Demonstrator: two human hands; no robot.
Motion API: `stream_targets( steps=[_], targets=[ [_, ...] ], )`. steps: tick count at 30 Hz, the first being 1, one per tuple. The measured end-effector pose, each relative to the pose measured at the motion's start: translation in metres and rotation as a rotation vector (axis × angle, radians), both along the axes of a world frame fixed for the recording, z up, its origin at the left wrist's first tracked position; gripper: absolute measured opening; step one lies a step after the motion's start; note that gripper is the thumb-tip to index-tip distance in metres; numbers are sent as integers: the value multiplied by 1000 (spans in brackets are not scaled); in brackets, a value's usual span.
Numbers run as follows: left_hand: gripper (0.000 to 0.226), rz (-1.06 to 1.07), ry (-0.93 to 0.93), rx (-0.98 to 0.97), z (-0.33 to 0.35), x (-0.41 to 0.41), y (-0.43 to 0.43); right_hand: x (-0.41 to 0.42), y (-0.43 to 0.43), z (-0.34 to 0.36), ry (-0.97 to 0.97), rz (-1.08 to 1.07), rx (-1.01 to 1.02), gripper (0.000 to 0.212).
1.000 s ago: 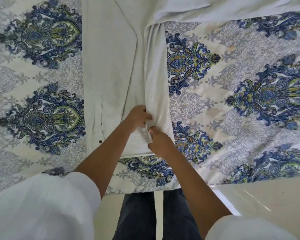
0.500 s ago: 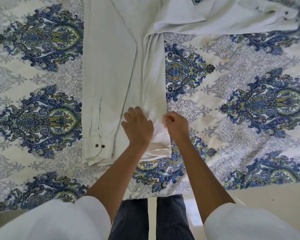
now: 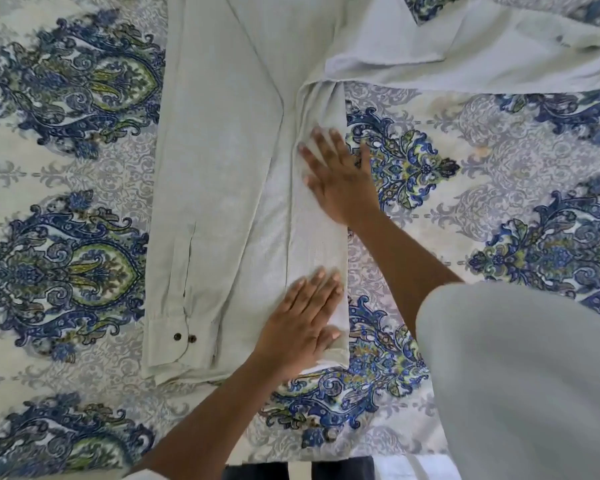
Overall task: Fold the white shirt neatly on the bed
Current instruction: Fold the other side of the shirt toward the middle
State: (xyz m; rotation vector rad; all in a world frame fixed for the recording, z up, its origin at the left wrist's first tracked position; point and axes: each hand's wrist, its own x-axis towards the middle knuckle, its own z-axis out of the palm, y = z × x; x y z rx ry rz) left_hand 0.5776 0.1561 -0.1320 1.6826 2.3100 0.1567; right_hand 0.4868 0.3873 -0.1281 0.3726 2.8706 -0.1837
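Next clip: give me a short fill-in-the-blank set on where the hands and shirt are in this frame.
1. Both hands lie ____ on the white shirt, fingers spread.
2. The left hand presses near the shirt's ____ edge.
3. The right hand lies farther from the person than the ____ hand.
4. The cuff shows ____ dark buttons.

Missing words: flat; bottom; left; two

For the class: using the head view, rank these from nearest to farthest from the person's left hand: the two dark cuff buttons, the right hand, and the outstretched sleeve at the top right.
From the left hand:
1. Cuff buttons, to its left on the folded sleeve's cuff.
2. Right hand, above it on the shirt's right edge.
3. Outstretched sleeve, far up and right across the bed.
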Motion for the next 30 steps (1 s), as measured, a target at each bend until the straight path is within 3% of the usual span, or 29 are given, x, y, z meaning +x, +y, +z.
stream_targets(
  steps=[7,11,14,18,22,26,30],
  targets=[
    [61,-150,-6,-36,2,5,-17,-27,19,8,-83,-89,4,55],
    [53,-246,-45,-23,9,-5,-17,-47,22,29,-140,-206,-162,53],
    [50,-221,-145,-58,22,-31,-3,-36,13,47,2,-303,-301,47],
    [56,-108,-187,-105,37,-86,31,-21,11,49,193,-591,-666,45],
    [45,-95,-67,-78,32,-139,67,-24,21,56,276,-868,-964,42],
    [46,-85,88,-6,29,-185,108,-31,38,49,333,-986,-1029,37],
    [42,32,196,54,39,-224,155,-46,64,44,554,-1421,-1320,24]
  ],
)
